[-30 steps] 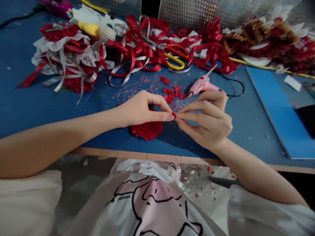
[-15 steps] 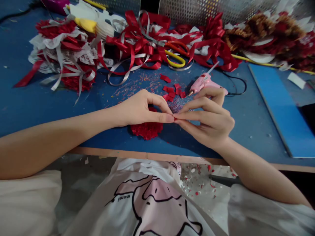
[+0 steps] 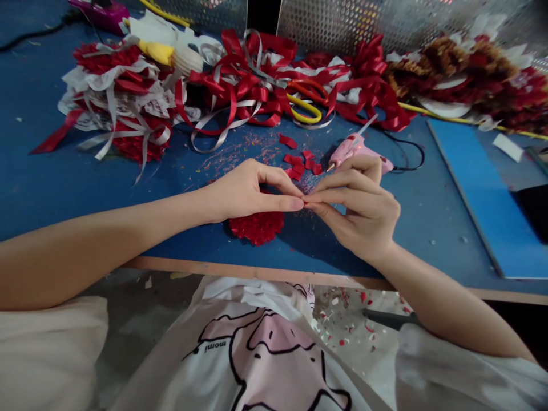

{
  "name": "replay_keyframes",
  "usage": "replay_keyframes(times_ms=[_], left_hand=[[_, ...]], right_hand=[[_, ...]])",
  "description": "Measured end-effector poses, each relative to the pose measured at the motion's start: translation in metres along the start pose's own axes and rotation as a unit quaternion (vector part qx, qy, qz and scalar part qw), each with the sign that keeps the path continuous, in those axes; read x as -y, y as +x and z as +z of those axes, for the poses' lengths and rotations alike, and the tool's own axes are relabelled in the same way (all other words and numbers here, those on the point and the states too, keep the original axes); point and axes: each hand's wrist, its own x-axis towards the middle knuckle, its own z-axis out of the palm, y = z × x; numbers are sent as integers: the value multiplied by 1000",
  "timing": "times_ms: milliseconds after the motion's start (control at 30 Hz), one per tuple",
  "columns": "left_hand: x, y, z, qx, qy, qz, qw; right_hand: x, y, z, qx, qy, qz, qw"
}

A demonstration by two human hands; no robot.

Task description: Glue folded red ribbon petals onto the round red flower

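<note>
Near the tabletop's front edge [image 3: 257, 273], left hand [image 3: 248, 191] and right hand [image 3: 369, 214] pinch a mostly-hidden red scrap [image 3: 305, 205], well apart from the blue board [image 3: 488, 200].

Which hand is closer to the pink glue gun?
Right. The right hand is just in front of the pink glue gun, partly hiding it; the left hand is farther away, to its left.

A craft workshop is suggested by the blue counter [image 3: 411, 228], where a pink glue gun [image 3: 353, 149], scissors [image 3: 307, 120] and heaped red ribbons [image 3: 262, 94] are laid; the floor [image 3: 362, 362] is littered with scraps [image 3: 341, 342], apparently of ribbon.
</note>
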Motion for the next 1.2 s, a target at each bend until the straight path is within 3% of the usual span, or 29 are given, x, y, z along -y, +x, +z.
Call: replay_keyframes(times_ms=[267,433,667,900,1100,1200], left_hand=[[0,-1,1,-20,3,-7,1000],[-2,-1,1,-16,26,-8,999],[-5,-1,5,-64,77,-4,995],[-4,-4,2,-96,189,23,977],[-4,-2,-3,-117,188,12,975],[-3,-1,-1,-112,190,43,974]], right_hand=[[-1,-4,1,-2,-98,4,995],[2,-1,1,-14,-61,0,998],[1,0,2,-18,-31,58,998],[-2,0,3,-20,-22,82,996],[0,0,3,-16,-19,101,995],[2,0,4,-22,-26,112,993]])
